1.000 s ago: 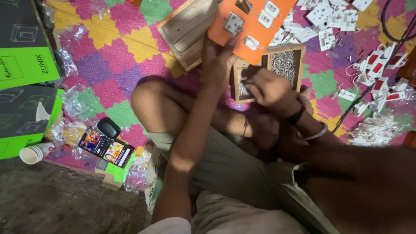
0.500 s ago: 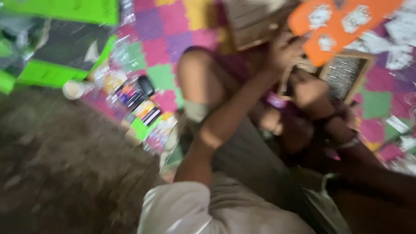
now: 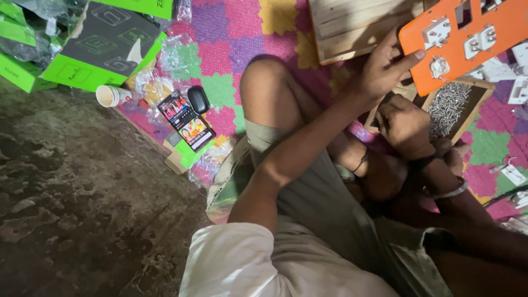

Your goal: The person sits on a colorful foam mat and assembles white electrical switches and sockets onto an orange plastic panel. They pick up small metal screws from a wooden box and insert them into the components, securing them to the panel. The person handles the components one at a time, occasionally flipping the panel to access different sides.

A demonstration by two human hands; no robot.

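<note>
Your left hand (image 3: 379,69) holds the orange panel (image 3: 467,41) by its lower left edge, with the thumb stretched along the edge and the other fingers behind it, so the grip is closed on the panel. The panel stands tilted above the far right part of the colourful foam mat (image 3: 220,60), and 3 white switch parts (image 3: 437,33) are already seated in its cut-outs.

Your right hand (image 3: 404,124) is just below, curled into a loose fist beside the wooden tray of screws (image 3: 451,104), which lies on the mat under the panel. I cannot tell if the fingers pinch a screw or a tool, because the back of the hand hides them.

I judge that the step in hand is the fixing of the switch parts to the panel. The next move probably calls for 1 screw brought from the tray to a hole in the panel, while the left hand keeps the panel steady.

Near the left edge of the mat lie a phone (image 3: 187,124) with a lit screen, a black oval case (image 3: 198,99) touching it, and a paper cup (image 3: 110,95) on its side. Green and black boxes (image 3: 104,47) stand at the far left corner, and a wooden box (image 3: 357,25) rests behind your left hand.
</note>
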